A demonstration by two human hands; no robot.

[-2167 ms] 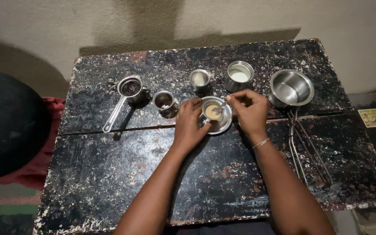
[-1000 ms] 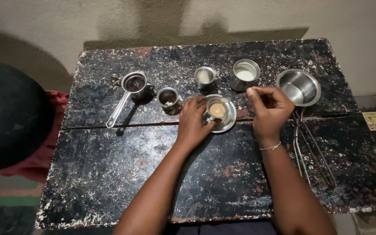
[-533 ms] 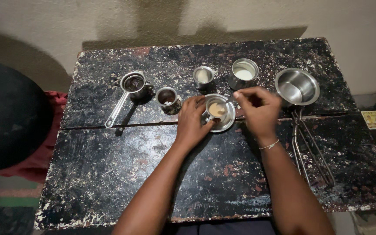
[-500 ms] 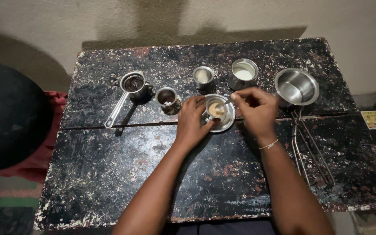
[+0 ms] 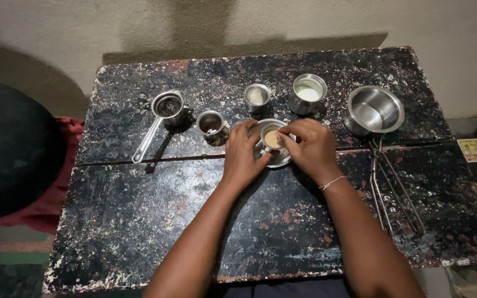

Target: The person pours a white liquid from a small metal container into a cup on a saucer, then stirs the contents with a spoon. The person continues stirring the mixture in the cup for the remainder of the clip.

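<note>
The left hand is closed around the small steel cup of light brown drink and steadies it. The right hand has its fingertips pinched together at the cup's rim; whether they hold something, I cannot tell. The cup stands in a steel saucer at the middle of the dark table. It seems the drink is being finished; any further handling needs both hands gentle, so nothing spills. Behind stands a milk tumbler.
</note>
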